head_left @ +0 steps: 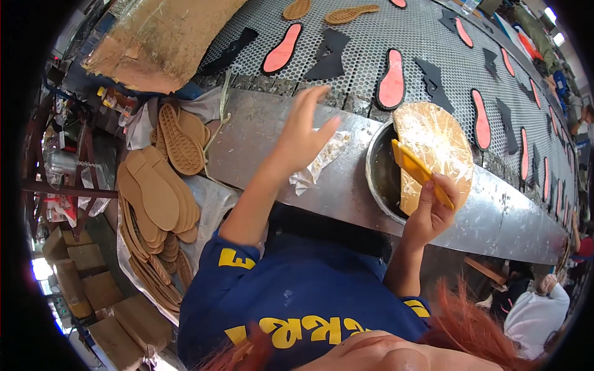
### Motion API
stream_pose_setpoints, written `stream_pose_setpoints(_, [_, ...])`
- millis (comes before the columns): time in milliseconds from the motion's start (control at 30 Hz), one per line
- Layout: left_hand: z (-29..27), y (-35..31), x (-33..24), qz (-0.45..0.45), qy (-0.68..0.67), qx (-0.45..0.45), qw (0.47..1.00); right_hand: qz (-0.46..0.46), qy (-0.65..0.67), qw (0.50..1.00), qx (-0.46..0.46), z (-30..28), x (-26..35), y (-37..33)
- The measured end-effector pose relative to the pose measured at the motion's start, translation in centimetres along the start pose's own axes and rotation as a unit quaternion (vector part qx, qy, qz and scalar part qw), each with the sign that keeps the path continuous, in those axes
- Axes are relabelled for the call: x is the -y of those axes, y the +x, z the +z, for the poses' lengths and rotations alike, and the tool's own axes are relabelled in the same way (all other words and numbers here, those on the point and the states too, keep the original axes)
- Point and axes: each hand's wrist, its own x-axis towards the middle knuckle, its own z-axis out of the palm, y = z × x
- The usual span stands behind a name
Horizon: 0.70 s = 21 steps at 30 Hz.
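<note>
My right hand (435,207) is closed round the handle of a flat yellow brush (413,166); its bristles do not show clearly. The brush is over a round metal pot (371,179) holding dark liquid. A tan board wrapped in clear tape (439,136) covers much of the pot's top. My left hand (303,133) is raised over the metal ledge with its fingers apart and nothing in it. Beside and below it lies a crumpled, stained cloth or paper (322,161). Past its fingertips is a black cut-out shoe piece (331,54) on the perforated belt.
The perforated conveyor belt (365,37) carries pink-topped insoles (391,83), black pieces (433,83) and brown soles (351,13). Stacked tan soles (158,191) fill the left side. A worn cardboard sheet (154,46) stands at the upper left. Another person (537,318) is at the lower right.
</note>
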Motion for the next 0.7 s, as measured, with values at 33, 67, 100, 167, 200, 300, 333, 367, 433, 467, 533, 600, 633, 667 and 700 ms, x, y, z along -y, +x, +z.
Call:
stream_pose_setpoints(33, [-1.4,-1.8,-0.5,-0.021,0.16,-0.024,0.987,-0.025,-0.053,0.998,0.017,-0.1,-0.2,0.1])
stream_pose_setpoints(67, [-3.0,-3.1,-0.8,-0.038,0.313,-0.047,0.948,-0.053,-0.109,0.992,0.033,-0.2,-0.3,0.3])
stream_pose_setpoints(100, [-4.4,-4.4,0.1,-0.095,0.396,-0.095,0.908,-0.082,-0.157,0.983,0.049,-0.1,-0.3,0.5])
stream_pose_setpoints(167, [-7.1,-6.8,2.5,-0.185,0.556,-0.171,0.792,-0.1,-0.231,0.964,0.089,0.0,0.2,0.6])
stream_pose_setpoints(200, [-8.8,-7.7,3.9,-0.212,0.63,-0.203,0.718,-0.114,-0.273,0.95,0.096,0.0,0.4,0.8])
stream_pose_setpoints(300, [-11.7,-10.6,7.0,-0.386,0.7,-0.141,0.584,-0.165,-0.327,0.924,0.107,0.8,-0.5,0.8])
stream_pose_setpoints(333, [-12.8,-11.1,8.0,-0.426,0.672,-0.118,0.594,-0.167,-0.344,0.916,0.122,0.7,-1.7,0.6])
stream_pose_setpoints(367, [-14.4,-12.3,10.0,-0.444,0.607,-0.081,0.654,-0.163,-0.366,0.905,0.139,1.1,-1.7,0.9])
stream_pose_setpoints(433, [-12.7,-11.0,9.5,-0.459,0.664,-0.044,0.589,-0.159,-0.385,0.896,0.155,0.7,-2.6,0.5])
stream_pose_setpoints(467, [-12.9,-10.3,9.2,-0.451,0.646,-0.045,0.614,-0.153,-0.399,0.888,0.17,0.6,-2.3,0.5])
stream_pose_setpoints(533, [-13.0,-9.6,10.3,-0.44,0.603,-0.041,0.665,-0.143,-0.384,0.9,0.148,0.0,-2.5,0.2])
stream_pose_setpoints(600, [-13.5,-9.1,11.3,-0.434,0.568,-0.039,0.698,-0.139,-0.37,0.908,0.142,-0.4,-2.5,0.2])
stream_pose_setpoints(633, [-13.0,-8.9,11.5,-0.436,0.562,-0.034,0.702,-0.141,-0.364,0.909,0.148,-0.2,-2.3,0.2])
stream_pose_setpoints(667, [-12.5,-8.6,10.8,-0.433,0.568,-0.023,0.699,-0.133,-0.361,0.91,0.153,-0.2,-2.3,0.1])
stream_pose_setpoints(700, [-11.8,-8.2,10.1,-0.43,0.573,-0.014,0.697,-0.125,-0.357,0.912,0.159,-0.3,-2.4,0.0])
